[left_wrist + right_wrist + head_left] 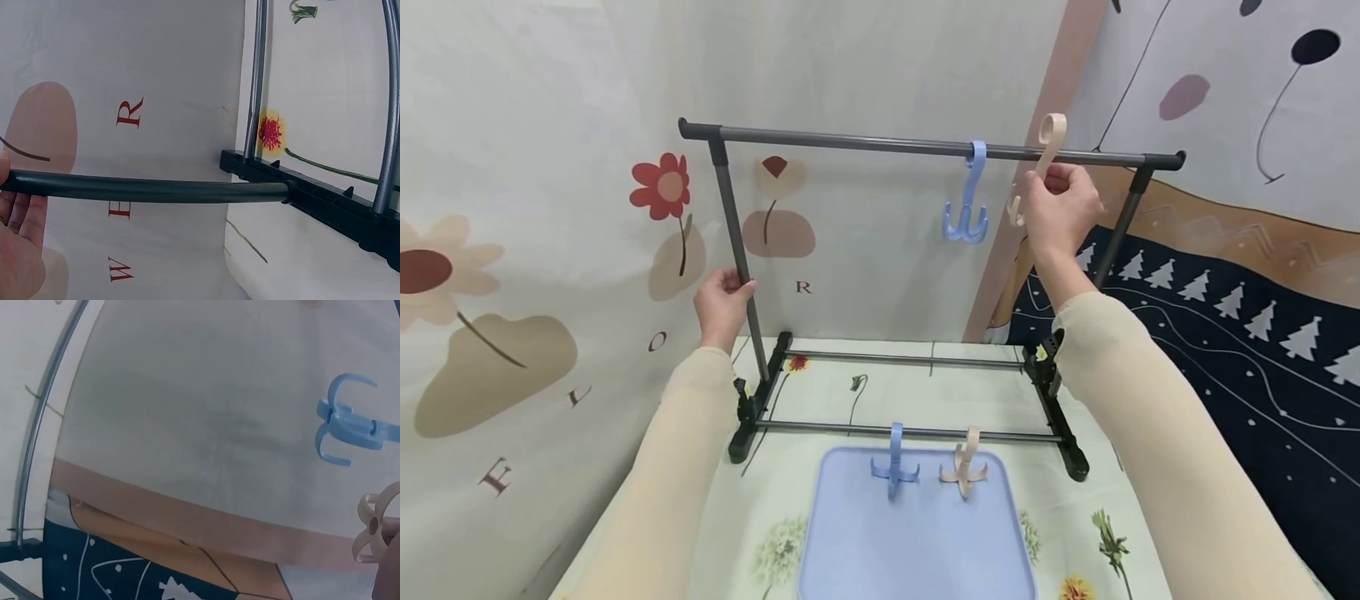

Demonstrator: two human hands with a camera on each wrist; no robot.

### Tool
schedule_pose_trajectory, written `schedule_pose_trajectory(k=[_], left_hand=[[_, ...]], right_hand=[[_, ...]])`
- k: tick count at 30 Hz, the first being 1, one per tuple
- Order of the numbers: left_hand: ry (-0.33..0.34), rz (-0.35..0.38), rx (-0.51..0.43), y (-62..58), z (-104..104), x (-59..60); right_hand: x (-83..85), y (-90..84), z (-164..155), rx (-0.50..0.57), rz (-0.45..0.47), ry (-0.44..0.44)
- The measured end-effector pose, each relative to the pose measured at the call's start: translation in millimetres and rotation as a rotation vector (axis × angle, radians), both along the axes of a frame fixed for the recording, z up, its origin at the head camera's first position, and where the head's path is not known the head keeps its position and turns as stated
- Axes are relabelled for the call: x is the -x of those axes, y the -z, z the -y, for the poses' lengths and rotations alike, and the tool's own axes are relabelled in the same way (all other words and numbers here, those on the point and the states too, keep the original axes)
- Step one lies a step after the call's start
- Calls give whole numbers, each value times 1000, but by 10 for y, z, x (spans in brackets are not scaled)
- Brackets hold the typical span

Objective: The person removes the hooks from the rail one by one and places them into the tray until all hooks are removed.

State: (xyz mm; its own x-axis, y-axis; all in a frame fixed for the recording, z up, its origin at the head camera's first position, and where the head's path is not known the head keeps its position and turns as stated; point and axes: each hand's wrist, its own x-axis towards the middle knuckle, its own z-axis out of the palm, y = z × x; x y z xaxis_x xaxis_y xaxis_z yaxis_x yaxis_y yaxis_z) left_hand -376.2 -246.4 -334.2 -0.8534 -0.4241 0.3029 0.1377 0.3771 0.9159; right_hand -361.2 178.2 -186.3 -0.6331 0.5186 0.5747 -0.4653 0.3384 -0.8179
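A small black and grey clothes rack (pixel 925 148) stands on the table. My left hand (pixel 724 302) grips its left upright post (pixel 144 187). My right hand (pixel 1060 208) holds a beige hook hanger (pixel 1047 154) up at the top rail, near the right end; its lower prongs (pixel 374 528) show in the right wrist view. A blue hook hanger (pixel 967 196) hangs on the top rail just left of it, and its prongs (pixel 347 422) also show there. On the lower front rail hang a second blue hook (pixel 895 467) and a second beige hook (pixel 965 467).
A light blue mat (pixel 917 542) lies on the flower-print tablecloth (pixel 760 533) in front of the rack. Flower-print sheets cover the wall on the left and behind. A dark cloth with white trees (pixel 1247 350) hangs at the right.
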Motion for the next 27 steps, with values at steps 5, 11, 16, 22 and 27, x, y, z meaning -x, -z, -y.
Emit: schedule_pose_trajectory(k=[5,11,16,22,27], left_hand=[[-9,3,-4,27,9,0],[5,-2,-3,37,-11,0],[10,-3,6,19,-14,-3],[12,-12,12,-5,-7,-7],[8,-15,16,13,4,-12]], right_hand=[[-80,35,16,5,-16,-40],[-225,95,4,31,-2,-84],[-337,162,-4,8,-14,-145],[-458,293,32,-44,6,-218],[-551,422,105,-91,36,-277]])
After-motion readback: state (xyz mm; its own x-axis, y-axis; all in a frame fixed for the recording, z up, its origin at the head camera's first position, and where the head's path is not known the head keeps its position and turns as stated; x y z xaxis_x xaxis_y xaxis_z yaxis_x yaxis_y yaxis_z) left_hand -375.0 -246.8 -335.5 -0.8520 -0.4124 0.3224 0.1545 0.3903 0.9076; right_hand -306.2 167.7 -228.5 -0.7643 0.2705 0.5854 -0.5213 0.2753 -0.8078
